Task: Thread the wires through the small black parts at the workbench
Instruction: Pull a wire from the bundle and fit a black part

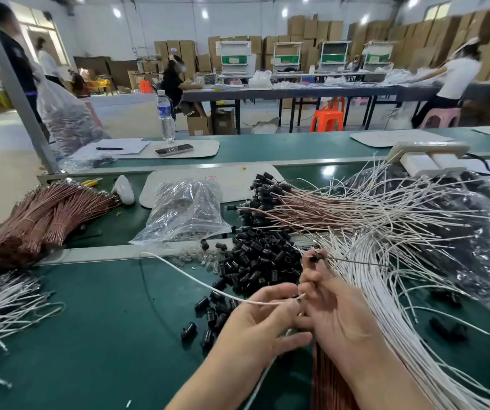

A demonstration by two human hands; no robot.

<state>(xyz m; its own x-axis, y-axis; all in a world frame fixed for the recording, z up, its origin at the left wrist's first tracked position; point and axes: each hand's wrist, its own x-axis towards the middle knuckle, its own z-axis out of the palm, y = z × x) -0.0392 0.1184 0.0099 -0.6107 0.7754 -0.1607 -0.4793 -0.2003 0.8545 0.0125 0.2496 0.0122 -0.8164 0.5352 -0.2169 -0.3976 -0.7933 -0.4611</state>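
Head cam: left hand (255,327) pinches a white wire (193,279) near its end. Right hand (337,318) has a small black part (316,257) pinched at its fingertips. The pile of black parts (261,261) sits just behind the hands on the green bench (90,321).

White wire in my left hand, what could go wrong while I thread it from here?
The white wire trails a long tail past the loose black parts; pulling it may scatter them. The right hand pinches one black part only at its fingertips, so it could slip into the pile. The fanned white wires beside it may snag.
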